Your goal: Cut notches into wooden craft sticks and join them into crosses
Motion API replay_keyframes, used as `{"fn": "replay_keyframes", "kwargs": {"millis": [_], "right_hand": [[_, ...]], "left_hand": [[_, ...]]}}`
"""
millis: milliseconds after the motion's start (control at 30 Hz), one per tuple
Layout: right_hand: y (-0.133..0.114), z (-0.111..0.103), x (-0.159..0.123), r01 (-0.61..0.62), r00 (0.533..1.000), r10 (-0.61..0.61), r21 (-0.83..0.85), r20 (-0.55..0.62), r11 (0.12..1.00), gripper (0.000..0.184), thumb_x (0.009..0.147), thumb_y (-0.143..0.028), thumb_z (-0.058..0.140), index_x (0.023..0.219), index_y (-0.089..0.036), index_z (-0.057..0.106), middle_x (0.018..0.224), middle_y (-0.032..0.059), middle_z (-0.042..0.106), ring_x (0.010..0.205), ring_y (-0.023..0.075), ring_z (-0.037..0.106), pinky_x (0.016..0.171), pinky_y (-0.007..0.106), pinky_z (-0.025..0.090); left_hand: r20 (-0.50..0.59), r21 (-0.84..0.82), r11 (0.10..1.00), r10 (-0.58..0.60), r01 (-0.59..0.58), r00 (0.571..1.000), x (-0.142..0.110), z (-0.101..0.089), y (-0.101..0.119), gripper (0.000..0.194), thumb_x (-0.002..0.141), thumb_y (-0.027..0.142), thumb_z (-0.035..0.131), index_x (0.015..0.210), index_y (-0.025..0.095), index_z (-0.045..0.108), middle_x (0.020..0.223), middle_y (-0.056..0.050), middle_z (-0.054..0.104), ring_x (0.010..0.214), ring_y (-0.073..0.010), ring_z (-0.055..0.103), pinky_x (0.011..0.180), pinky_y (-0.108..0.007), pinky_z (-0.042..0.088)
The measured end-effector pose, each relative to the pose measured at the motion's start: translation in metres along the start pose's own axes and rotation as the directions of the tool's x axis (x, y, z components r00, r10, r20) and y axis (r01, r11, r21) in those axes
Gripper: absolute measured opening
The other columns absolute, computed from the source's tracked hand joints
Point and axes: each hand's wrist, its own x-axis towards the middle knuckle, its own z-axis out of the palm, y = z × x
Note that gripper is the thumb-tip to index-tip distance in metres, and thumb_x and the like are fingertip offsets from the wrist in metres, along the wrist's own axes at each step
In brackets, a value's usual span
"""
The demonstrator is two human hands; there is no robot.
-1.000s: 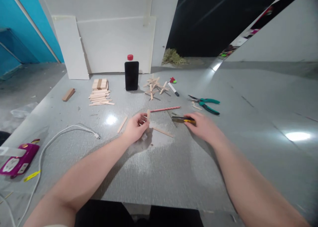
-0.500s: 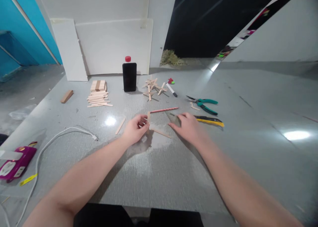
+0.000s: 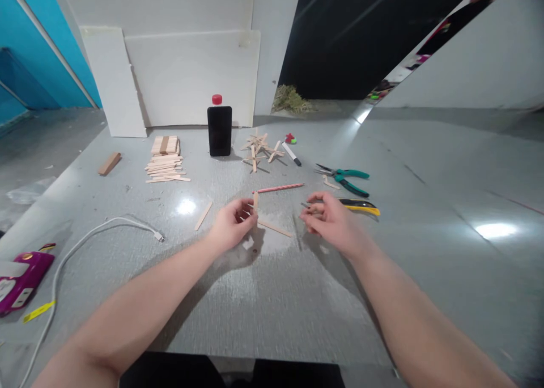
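In our left hand we keep a wooden stick pinched upright above the desk, as a second ago. Our right hand, which then gripped the yellow-and-black knife, now has its fingers drawn narrow on a small dark piece, too small to make out. The knife lies just beyond that hand, partly hidden by it.
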Motion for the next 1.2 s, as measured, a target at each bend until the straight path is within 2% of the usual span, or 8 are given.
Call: {"fn": "replay_keyframes", "kwargs": {"millis": [67, 200, 300, 533, 833, 967, 1200], "right_hand": [[-0.016, 0.012, -0.013, 0.068, 0.996, -0.076, 0.188, 0.035, 0.980, 0.061, 0.092, -0.052, 0.066, 0.143, -0.025, 0.045, 0.095, 0.0007, 0.066, 0.057, 0.0117, 0.060, 0.049, 0.027, 0.051], [-0.036, 0.037, -0.028, 0.110, 0.985, -0.156, 0.419, 0.079, 0.901, 0.046, 0.089, -0.048, 0.070, 0.128, -0.027, 0.056, 0.092, -0.0001, 0.063, 0.057, 0.0106, 0.060, 0.050, 0.027, 0.052], [-0.038, 0.048, -0.029, 0.108, 0.984, -0.165, 0.497, 0.073, 0.861, 0.043, 0.091, -0.043, 0.070, 0.128, -0.028, 0.055, 0.090, -0.0018, 0.060, 0.057, 0.0092, 0.059, 0.051, 0.026, 0.053], [-0.032, 0.050, -0.027, 0.070, 0.985, -0.146, 0.556, 0.095, 0.828, 0.038, 0.095, -0.035, 0.067, 0.129, -0.028, 0.052, 0.086, -0.0045, 0.051, 0.053, 0.0069, 0.054, 0.047, 0.022, 0.049], [-0.030, 0.053, -0.028, 0.047, 0.978, -0.155, 0.583, 0.136, 0.811, 0.034, 0.096, -0.031, 0.065, 0.129, -0.027, 0.053, 0.082, -0.0050, 0.048, 0.056, 0.0078, 0.055, 0.049, 0.021, 0.052], [-0.029, 0.054, -0.030, 0.062, 0.977, -0.169, 0.590, 0.128, 0.805, 0.031, 0.097, -0.030, 0.063, 0.126, -0.028, 0.053, 0.086, -0.0036, 0.052, 0.056, 0.0084, 0.059, 0.049, 0.023, 0.053], [-0.029, 0.052, -0.032, 0.074, 0.979, -0.171, 0.577, 0.115, 0.814, 0.033, 0.094, -0.029, 0.067, 0.126, -0.029, 0.056, 0.105, 0.0046, 0.068, 0.059, 0.0105, 0.062, 0.050, 0.025, 0.056]], "left_hand": [[0.025, -0.029, 1.000, 0.003, -0.002, 1.000, -0.004, 0.005, 0.002, 0.031, 0.101, 0.037, 0.065, 0.123, 0.015, 0.063, 0.113, -0.007, 0.068, 0.093, -0.0175, 0.068, 0.082, -0.036, 0.061], [0.080, -0.088, 0.996, 0.011, -0.004, 0.997, -0.014, 0.015, 0.008, 0.026, 0.100, 0.035, 0.066, 0.115, 0.014, 0.065, 0.105, -0.005, 0.069, 0.088, -0.0160, 0.068, 0.080, -0.034, 0.061], [0.111, -0.118, 0.993, 0.005, 0.009, 0.994, -0.018, 0.021, 0.012, 0.022, 0.098, 0.031, 0.068, 0.112, 0.014, 0.066, 0.101, -0.004, 0.069, 0.085, -0.0152, 0.068, 0.078, -0.033, 0.061], [0.120, -0.149, 0.986, -0.057, 0.075, 0.991, -0.018, 0.024, 0.013, 0.017, 0.087, 0.020, 0.074, 0.103, 0.015, 0.070, 0.092, -0.006, 0.073, 0.077, -0.0124, 0.068, 0.069, -0.025, 0.054], [0.171, -0.152, 0.979, -0.110, 0.136, 0.979, -0.018, 0.025, 0.023, 0.022, 0.082, 0.022, 0.075, 0.102, 0.015, 0.071, 0.092, -0.006, 0.075, 0.075, -0.0132, 0.070, 0.069, -0.026, 0.055], [0.166, -0.149, 0.979, -0.118, 0.143, 0.979, -0.019, 0.025, 0.024, 0.022, 0.080, 0.022, 0.076, 0.101, 0.015, 0.071, 0.090, -0.006, 0.076, 0.075, -0.0132, 0.070, 0.070, -0.026, 0.056], [0.148, -0.158, 0.976, -0.130, 0.153, 0.980, -0.019, 0.025, 0.023, 0.026, 0.077, 0.026, 0.079, 0.101, 0.015, 0.073, 0.088, -0.007, 0.077, 0.075, -0.0154, 0.073, 0.069, -0.027, 0.058]]}}
